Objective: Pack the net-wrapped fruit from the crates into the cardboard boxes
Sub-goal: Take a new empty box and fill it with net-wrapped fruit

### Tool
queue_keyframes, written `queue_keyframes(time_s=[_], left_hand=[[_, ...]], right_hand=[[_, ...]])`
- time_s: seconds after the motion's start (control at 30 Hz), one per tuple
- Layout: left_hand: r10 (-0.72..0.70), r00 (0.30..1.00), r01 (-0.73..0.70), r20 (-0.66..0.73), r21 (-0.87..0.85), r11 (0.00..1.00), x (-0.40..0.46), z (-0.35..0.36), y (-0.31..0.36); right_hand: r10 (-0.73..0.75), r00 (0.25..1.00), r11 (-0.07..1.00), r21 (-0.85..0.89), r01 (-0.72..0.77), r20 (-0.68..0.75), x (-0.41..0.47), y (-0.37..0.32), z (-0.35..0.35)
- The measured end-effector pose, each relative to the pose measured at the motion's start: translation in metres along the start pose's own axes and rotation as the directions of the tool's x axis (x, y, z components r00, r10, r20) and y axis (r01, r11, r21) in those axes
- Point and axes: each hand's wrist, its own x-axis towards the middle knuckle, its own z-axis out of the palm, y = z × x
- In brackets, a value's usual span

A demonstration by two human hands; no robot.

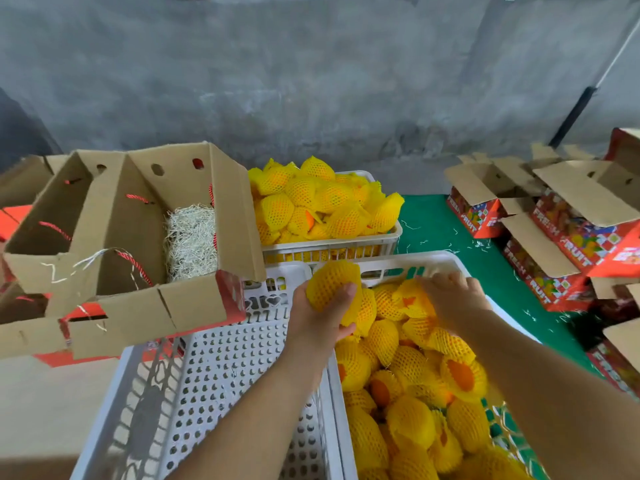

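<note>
near crate (398, 265): netted fruit heaped | open cardboard box (138, 216): straw only | left hand (323, 315): clamped on net-wrapped orange (332, 284) | right hand (453, 299): fingers relaxed, resting on heap

A rough grey concrete wall (311, 81) fills the background — mottled and stained near its base. A green mat (446, 230) covers the floor on the right, with pale shredded strands (481, 245) scattered over it. A thin white pole with a black lower section (575, 114) leans against the wall on the right.
</note>
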Motion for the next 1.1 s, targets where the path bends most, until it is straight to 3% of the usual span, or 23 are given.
queue_keyframes(time_s=[0.03, 0.13, 0.2, 0.23, 0.27, 0.3, 0.37, 0.43, 0.47, 0.53, 0.67, 0.83, 0.9, 1.1], left_hand=[[-0.004, 1.000, 0.004, -0.002, 0.017, 1.000, -0.003, -0.001, 0.000], [-0.012, 1.000, 0.012, 0.001, 0.032, 0.999, -0.012, -0.004, 0.002], [-0.041, 0.999, 0.041, -0.007, 0.018, 0.999, -0.021, -0.007, 0.007], [-0.050, 0.999, 0.050, -0.007, 0.007, 0.999, -0.025, -0.008, 0.010], [-0.055, 0.998, 0.055, -0.008, -0.001, 0.998, -0.029, -0.010, 0.014], [-0.051, 0.999, 0.051, -0.007, 0.003, 0.999, -0.034, -0.011, 0.018], [-0.007, 1.000, 0.007, 0.001, 0.046, 0.999, -0.045, -0.015, 0.024], [0.090, 0.996, -0.092, 0.019, 0.116, 0.989, -0.058, -0.022, 0.026], [0.150, 0.988, -0.152, 0.020, 0.144, 0.978, -0.064, -0.029, 0.027], [0.237, 0.971, -0.232, -0.020, 0.144, 0.962, -0.078, -0.046, 0.031], [0.293, 0.943, -0.287, -0.156, 0.063, 0.956, -0.104, -0.089, 0.051], [0.331, 0.926, -0.316, -0.182, 0.109, 0.943, -0.133, -0.166, 0.084], [0.336, 0.928, -0.323, -0.162, 0.101, 0.941, -0.145, -0.202, 0.094], [0.164, 0.981, -0.164, -0.107, 0.005, 0.986, -0.181, -0.352, 0.109]], right_hand=[[0.040, 0.999, 0.999, -0.036, -0.040, -0.001, 0.004, 0.001, 0.009], [0.212, 0.977, 0.971, 0.118, -0.209, -0.009, 0.010, -0.001, 0.009], [0.220, 0.975, 0.964, 0.152, -0.217, -0.007, 0.000, 0.002, -0.003], [0.228, 0.973, 0.951, 0.220, -0.216, -0.028, -0.008, 0.002, -0.012], [0.262, 0.965, 0.889, 0.397, -0.229, -0.031, -0.019, -0.001, -0.025], [0.294, 0.956, 0.733, 0.643, -0.222, -0.005, -0.035, -0.009, -0.040], [0.233, 0.965, 0.261, 0.948, -0.182, 0.121, -0.066, -0.040, -0.068], [-0.010, 0.977, -0.190, 0.959, -0.210, 0.212, -0.099, -0.083, -0.091], [-0.113, 0.972, -0.344, 0.910, -0.231, 0.204, -0.113, -0.106, -0.100], [-0.220, 0.959, -0.503, 0.822, -0.267, 0.177, -0.134, -0.146, -0.118], [-0.352, 0.929, -0.647, 0.748, -0.151, -0.117, -0.171, -0.202, -0.149], [-0.388, 0.849, -0.645, 0.764, 0.028, -0.359, -0.201, -0.251, -0.181], [-0.392, 0.838, -0.606, 0.792, 0.075, -0.379, -0.214, -0.277, -0.189], [-0.372, 0.900, -0.488, 0.873, 0.020, -0.228, -0.269, -0.403, -0.208]])
